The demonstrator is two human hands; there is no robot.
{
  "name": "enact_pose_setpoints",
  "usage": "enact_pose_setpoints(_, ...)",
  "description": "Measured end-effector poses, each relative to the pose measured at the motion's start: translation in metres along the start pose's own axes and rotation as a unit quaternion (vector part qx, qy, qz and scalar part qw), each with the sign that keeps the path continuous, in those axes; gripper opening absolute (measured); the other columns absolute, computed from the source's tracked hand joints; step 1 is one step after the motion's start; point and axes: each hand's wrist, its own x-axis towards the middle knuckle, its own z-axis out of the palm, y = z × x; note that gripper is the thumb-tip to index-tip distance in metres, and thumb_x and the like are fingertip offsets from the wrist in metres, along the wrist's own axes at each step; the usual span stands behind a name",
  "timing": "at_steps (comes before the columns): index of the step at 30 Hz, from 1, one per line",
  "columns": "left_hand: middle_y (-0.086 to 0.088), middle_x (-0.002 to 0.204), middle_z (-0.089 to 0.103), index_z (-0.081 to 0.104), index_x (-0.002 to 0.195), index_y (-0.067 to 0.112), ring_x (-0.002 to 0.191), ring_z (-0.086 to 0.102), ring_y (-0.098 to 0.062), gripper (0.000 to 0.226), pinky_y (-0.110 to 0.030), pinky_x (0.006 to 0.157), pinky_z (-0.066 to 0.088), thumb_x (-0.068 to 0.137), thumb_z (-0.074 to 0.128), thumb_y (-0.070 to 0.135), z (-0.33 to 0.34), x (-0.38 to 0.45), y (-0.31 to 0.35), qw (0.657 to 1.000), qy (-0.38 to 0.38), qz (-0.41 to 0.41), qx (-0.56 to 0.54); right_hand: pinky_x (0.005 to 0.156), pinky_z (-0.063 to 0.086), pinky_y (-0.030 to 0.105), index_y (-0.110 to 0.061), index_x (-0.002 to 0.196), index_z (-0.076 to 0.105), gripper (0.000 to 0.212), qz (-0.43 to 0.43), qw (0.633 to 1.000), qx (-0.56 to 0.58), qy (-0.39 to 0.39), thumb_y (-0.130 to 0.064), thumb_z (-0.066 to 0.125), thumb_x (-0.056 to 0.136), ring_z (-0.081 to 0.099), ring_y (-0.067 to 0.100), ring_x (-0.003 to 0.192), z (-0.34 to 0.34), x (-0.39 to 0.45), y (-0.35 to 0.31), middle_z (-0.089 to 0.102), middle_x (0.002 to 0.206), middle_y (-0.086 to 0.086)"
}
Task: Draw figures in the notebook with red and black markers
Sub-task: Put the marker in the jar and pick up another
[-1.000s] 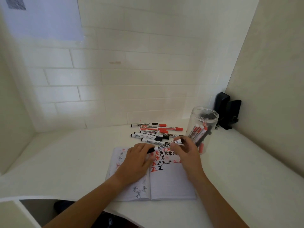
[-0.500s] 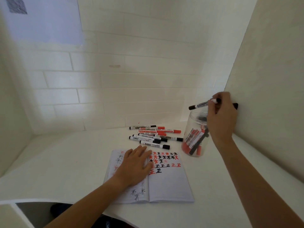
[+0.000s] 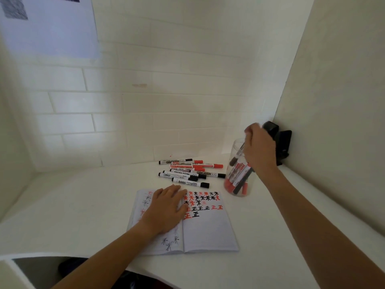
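- The left hand [image 3: 166, 209] lies flat with straight fingers on the left page of the open notebook [image 3: 208, 230], pressing it to the white table [image 3: 83, 205].
- The right hand [image 3: 259, 149] pinches a black marker [image 3: 237, 156] that points down into the clear jar [image 3: 235, 147] (its upper end is blurred).
- More red and black markers stand in the jar, just right of the notebook.
- A loose pile of markers [image 3: 187, 172] lies behind the notebook.
- Red and black figures [image 3: 203, 202] fill the top of the right page.
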Motion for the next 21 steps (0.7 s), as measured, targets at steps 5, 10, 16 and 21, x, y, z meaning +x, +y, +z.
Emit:
enact_pose_setpoints(5,0.005,0.162,0.028,0.032,0.153,0.034,0.150,0.020,-0.012,0.076,-0.038,0.123,0.003,0.088,0.008,0.065,0.001,0.000,0.000,1.000,0.003,0.002,-0.003,0.111,0.027,0.049,-0.018,0.064,0.055,0.070,-0.016,0.954,-0.187,-0.233,-0.056,0.012,0.104,0.060,0.020,0.077,0.010,-0.005,-0.005,0.061,0.065,-0.001)
enact_pose_setpoints(10,0.005,0.161,0.030,0.033,0.153,0.033,0.149,0.021,-0.012,0.075,-0.038,0.123,0.005,0.088,0.008,0.064,0.001,-0.001,0.000,1.000,0.010,0.003,-0.004,0.115,0.027,0.054,-0.014,0.093,0.065,0.040,-0.023,0.981,-0.140,-0.129,-0.042,0.040,0.106,0.066,0.026,0.097,0.009,-0.005,-0.010,0.068,0.090,0.003)
enact_pose_setpoints(16,0.004,0.157,0.036,0.039,0.149,0.033,0.146,0.027,-0.013,0.066,-0.039,0.123,0.010,0.093,0.015,0.059,0.004,0.002,-0.002,1.000,0.024,0.004,-0.011,0.082,0.057,0.033,-0.008,0.106,0.068,0.012,-0.264,0.963,-0.045,-0.032,-0.012,0.059,0.099,0.060,0.019,0.090,0.035,-0.043,-0.041,0.065,0.102,0.006)
enact_pose_setpoints(21,0.003,0.153,0.042,0.044,0.146,0.032,0.143,0.032,-0.013,0.056,-0.038,0.121,0.012,0.097,0.027,0.053,0.004,0.001,-0.002,0.999,0.042,0.003,-0.021,0.087,0.054,0.031,-0.013,0.119,0.065,0.019,-0.165,0.941,-0.111,-0.273,-0.015,0.060,0.101,0.058,0.018,0.103,0.097,-0.077,-0.046,0.060,0.115,0.004)
